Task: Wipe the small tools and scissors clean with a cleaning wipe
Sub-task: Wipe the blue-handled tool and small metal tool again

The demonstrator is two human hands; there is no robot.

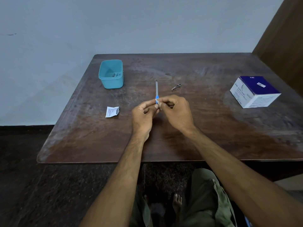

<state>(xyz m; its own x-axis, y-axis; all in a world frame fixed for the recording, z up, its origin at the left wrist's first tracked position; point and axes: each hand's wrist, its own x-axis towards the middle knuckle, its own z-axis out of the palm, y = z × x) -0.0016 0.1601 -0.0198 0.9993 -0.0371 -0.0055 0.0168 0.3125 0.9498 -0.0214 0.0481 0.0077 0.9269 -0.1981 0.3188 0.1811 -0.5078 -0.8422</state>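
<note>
While the file [156, 89] is held upright above the counter [213, 128], its blue handle pinched by left hand [144, 113], wipe [158, 102] clamped on it by right hand [177, 110] fingers, clipper [176, 87] lying just beyond.

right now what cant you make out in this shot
Head view:
- Handle of the nail file: hidden by the left hand and right hand.
- Wipe: mostly covered by fingers.
- Tools in the blue tub: too small, wall hides them.
- Box print: blurred.
</note>
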